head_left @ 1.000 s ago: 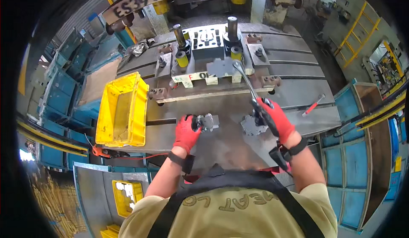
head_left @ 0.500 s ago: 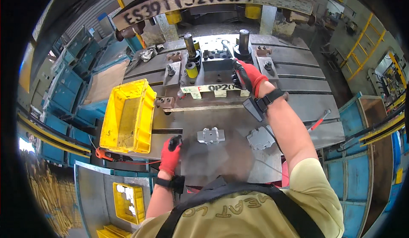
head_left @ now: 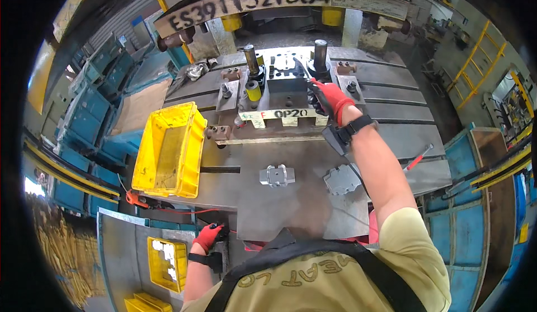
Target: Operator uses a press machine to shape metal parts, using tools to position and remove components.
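1 slim tool [head_left: 305, 70] is gripped in the fingers of the right hand [head_left: 329, 97], its end near the bright metal piece [head_left: 285, 61] on the die [head_left: 286, 85]; a steady hold is advised. Near the tabletop [head_left: 268, 214], whether anything is held in the left hand's [head_left: 209, 237] curled fingers cannot be told.

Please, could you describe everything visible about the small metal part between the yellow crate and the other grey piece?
The small metal part is silvery grey, like formed sheet metal: a flattish body with a narrow, pale raised strip toward each side. It lies on the grey work surface, right of the yellow crate and apart from the other grey piece. Neither the left hand nor the right hand touches it. Finer details cannot be told.
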Demonstrator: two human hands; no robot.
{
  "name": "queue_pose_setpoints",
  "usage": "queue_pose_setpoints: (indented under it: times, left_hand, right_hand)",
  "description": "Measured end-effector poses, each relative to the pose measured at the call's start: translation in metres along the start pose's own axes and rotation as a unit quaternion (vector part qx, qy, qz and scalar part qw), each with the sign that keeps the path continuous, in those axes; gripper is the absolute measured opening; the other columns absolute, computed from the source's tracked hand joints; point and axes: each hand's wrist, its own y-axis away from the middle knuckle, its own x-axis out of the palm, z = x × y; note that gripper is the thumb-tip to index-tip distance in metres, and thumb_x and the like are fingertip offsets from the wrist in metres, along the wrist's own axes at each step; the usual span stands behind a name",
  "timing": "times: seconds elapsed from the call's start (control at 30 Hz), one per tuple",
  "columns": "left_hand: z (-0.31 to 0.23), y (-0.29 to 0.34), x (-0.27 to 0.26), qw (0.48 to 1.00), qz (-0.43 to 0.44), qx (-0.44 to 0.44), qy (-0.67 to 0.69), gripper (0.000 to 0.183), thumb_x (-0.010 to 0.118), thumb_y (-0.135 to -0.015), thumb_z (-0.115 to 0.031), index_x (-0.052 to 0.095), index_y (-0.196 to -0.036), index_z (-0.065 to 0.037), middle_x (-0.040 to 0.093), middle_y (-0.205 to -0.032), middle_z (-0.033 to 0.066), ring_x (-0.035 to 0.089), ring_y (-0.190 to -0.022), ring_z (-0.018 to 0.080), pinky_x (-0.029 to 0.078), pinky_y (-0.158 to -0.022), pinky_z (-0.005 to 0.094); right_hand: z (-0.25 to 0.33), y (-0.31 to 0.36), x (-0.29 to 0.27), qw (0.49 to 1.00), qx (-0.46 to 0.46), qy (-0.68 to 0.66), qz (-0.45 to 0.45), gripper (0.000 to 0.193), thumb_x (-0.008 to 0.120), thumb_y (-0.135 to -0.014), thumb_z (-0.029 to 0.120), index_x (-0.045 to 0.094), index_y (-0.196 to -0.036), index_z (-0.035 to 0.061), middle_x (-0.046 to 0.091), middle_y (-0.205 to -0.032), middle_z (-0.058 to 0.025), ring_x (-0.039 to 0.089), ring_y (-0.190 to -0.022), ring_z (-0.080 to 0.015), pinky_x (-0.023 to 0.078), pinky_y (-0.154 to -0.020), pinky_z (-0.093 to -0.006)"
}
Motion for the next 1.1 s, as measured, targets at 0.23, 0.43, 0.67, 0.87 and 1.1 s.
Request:
queue_pose_setpoints:
  times: [0.23, 0.43, 0.67, 0.87, 1.1]
  left_hand:
    - [-0.019, -0.019, 0.032, 0.991, 0.091, -0.064, 0.081, 0.031, 0.042, -0.075, -0.024, 0.048, -0.092, 0.001, 0.050, -0.091, 0.0176, 0.047, -0.086, 0.0262, 0.037, -0.074, 0.0292]
    - [-0.022, -0.020, 0.089, 0.945, 0.163, 0.001, 0.282, 0.031, 0.042, -0.074, -0.024, 0.048, -0.092, 0.000, 0.050, -0.091, 0.0167, 0.047, -0.085, 0.0252, 0.037, -0.074, 0.0290]
    - [-0.018, -0.028, 0.093, 0.943, 0.180, 0.026, 0.279, 0.032, 0.043, -0.074, -0.025, 0.048, -0.093, 0.000, 0.050, -0.091, 0.0156, 0.048, -0.085, 0.0241, 0.037, -0.074, 0.0288]
    - [-0.014, -0.031, 0.088, 0.945, 0.200, 0.034, 0.258, 0.032, 0.043, -0.074, -0.025, 0.048, -0.094, 0.000, 0.051, -0.091, 0.0147, 0.048, -0.084, 0.0231, 0.037, -0.074, 0.0286]
    - [-0.019, -0.039, 0.093, 0.945, 0.199, 0.048, 0.253, 0.033, 0.044, -0.074, -0.025, 0.048, -0.094, -0.001, 0.051, -0.091, 0.0137, 0.048, -0.084, 0.0219, 0.037, -0.073, 0.0284]
  right_hand:
    - [-0.020, 0.040, -0.019, 0.979, -0.112, -0.162, 0.055, 0.025, 0.048, -0.074, 0.032, 0.051, -0.081, 0.0075, 0.049, -0.063, 0.0009, 0.043, -0.049, -0.0057, 0.032, -0.042, -0.0192]
    - [-0.081, 0.167, -0.077, 0.922, -0.167, -0.206, -0.281, 0.028, 0.049, -0.073, 0.014, 0.044, -0.099, 0.0056, 0.049, -0.073, 0.0005, 0.044, -0.056, -0.0059, 0.036, -0.048, -0.0202]
    - [-0.256, 0.302, -0.158, 0.818, 0.034, -0.339, -0.464, 0.036, 0.037, -0.076, 0.042, 0.041, -0.058, 0.0112, 0.040, -0.047, -0.0008, 0.037, -0.036, -0.0120, 0.029, -0.034, -0.0236]
    - [-0.277, 0.311, -0.113, 0.910, 0.197, 0.128, -0.343, 0.024, 0.048, -0.071, 0.032, 0.052, -0.079, 0.0097, 0.050, -0.061, -0.0052, 0.045, -0.047, -0.0189, 0.033, -0.039, -0.0283]
    - [-0.325, 0.273, -0.106, 0.879, 0.181, -0.077, -0.435, 0.029, 0.049, -0.069, 0.030, 0.047, -0.089, 0.0088, 0.054, -0.075, -0.0079, 0.052, -0.060, -0.0223, 0.038, -0.046, -0.0307]
